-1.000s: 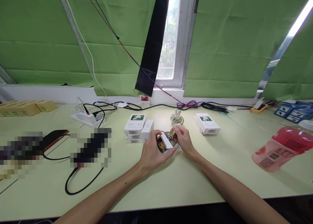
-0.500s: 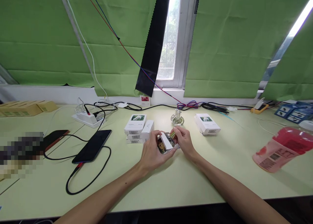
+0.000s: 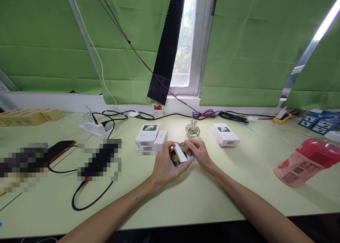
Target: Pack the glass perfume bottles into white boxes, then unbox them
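My left hand is wrapped round a small white box with a flower picture on its side and its end flap raised. With thumb and fingers, my right hand pinches the gold-coloured neck of a small bottle at the box's open end. The bottle's body is mostly hidden by the flap and fingers. Just beyond my hands stand clear glass bottles with silvery tops. To the left lies a stack of white boxes, with another narrow white box leaning at its side.
At the right lie a white flower box and a pink-and-red plastic container. A power strip and cables sit at the back left. Blurred-out items lie at the left. Black cables run along the wall.
My right hand has moved slightly left, and the gold-necked bottle sits deeper in the box opening. My left hand and the box have barely moved.
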### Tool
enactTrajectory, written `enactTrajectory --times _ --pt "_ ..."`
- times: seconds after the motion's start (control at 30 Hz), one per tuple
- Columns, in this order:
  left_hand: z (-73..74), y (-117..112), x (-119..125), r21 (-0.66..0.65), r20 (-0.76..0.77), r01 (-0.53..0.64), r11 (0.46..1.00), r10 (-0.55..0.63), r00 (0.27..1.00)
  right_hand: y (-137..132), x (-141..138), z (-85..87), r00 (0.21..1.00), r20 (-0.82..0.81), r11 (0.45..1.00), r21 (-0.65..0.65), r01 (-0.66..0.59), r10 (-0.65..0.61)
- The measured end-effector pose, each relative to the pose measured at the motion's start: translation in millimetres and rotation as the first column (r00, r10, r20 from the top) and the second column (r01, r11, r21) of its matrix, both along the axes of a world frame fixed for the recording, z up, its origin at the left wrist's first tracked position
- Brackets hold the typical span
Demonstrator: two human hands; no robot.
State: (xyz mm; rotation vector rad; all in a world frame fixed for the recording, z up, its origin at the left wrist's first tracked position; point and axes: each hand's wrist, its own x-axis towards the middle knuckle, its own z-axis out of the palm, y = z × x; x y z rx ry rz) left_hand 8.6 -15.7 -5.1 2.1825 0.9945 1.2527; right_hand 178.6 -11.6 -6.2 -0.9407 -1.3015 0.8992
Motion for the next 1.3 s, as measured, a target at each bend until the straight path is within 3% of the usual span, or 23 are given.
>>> enactTrajectory --times 0.47,0.8,1.03,1.3 --pt "1.3 0.0 -0.3 -0.011 0.003 -0.004 1.000 0.004 1.000 -1.9 0.1 2.7 0.998 0.046 0.998 -0.033 -0.052 0.053" --pt "-1.1 0.8 -0.2 -0.024 0.030 0.015 1.000 -0.014 0.999 3.6 4.0 -1.2 0.978 -0.091 0.972 -0.127 -0.199 0.188" --pt "-1.6 0.1 -0.1 -0.033 0.023 -0.012 0.999 0.013 1.000 1.5 5.9 1.1 0.976 0.021 0.970 -0.122 -0.212 0.216" --pt "-0.4 0.3 0.9 -0.015 0.036 -0.001 1.000 0.002 0.999 2.3 5.9 -2.7 0.968 0.003 0.957 -0.150 -0.248 0.251"
